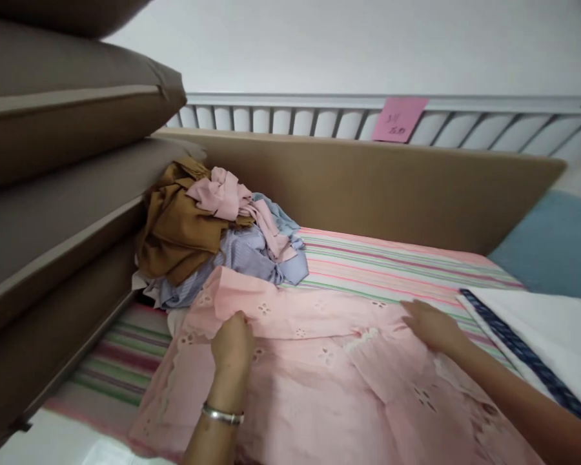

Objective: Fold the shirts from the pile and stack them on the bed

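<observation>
The pink garment lay spread on the striped sheet, its folded eyelet band running left to right and a gathered cuff pointing far-left. The left hand pinched that band; the right hand touched its right end, grip impossible to tell.

The garment is soft pink, patterned with cut-out flowers and edged with white trim. Green, white, pink and dark red stripes run across the sheet. In the pile, one cloth is mustard brown, another plain pale pink, and a third lavender-blue with fine stripes. The panel is tan, the note bright pink with dark writing, the bracelet silver.
</observation>
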### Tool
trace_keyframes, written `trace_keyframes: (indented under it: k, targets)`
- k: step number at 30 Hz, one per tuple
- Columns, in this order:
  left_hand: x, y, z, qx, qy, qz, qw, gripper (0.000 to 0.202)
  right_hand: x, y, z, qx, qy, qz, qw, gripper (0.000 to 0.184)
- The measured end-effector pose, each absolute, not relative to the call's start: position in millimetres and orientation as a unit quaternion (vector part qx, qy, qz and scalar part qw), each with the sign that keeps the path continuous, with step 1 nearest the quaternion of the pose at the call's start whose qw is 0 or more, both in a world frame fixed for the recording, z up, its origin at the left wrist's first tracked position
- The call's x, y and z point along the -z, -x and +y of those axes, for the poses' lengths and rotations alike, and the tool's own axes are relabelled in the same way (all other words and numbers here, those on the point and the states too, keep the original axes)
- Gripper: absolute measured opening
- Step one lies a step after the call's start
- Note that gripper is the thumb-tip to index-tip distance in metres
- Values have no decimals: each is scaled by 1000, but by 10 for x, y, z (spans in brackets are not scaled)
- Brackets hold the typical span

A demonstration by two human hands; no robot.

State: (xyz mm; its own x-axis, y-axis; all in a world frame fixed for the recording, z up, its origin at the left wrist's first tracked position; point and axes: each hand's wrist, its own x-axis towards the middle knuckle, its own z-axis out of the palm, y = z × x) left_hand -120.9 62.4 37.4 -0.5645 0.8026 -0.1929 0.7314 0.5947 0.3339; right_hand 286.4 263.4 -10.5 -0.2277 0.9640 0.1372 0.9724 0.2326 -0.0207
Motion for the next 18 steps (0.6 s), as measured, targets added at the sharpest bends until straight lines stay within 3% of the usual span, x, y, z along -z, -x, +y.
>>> trace_keyframes:
  k: [6,11,14,18]
  targets:
    - [-395,1229,565,-132,-443,866,188,27,-807,-590,2210,-155,409,-879,191,29]
    - [-402,1247,548,-139,-444,859,212,30,-774,774,1970,-152,301,-933,125,46]
    - [-423,1267,525,-144,-458,848,223,31,-707,1049,1934,-104,280,-951,83,30]
    - [-444,1320,483,-145,-458,845,236,30,-714,1127,2021,-154,271,-945,101,12]
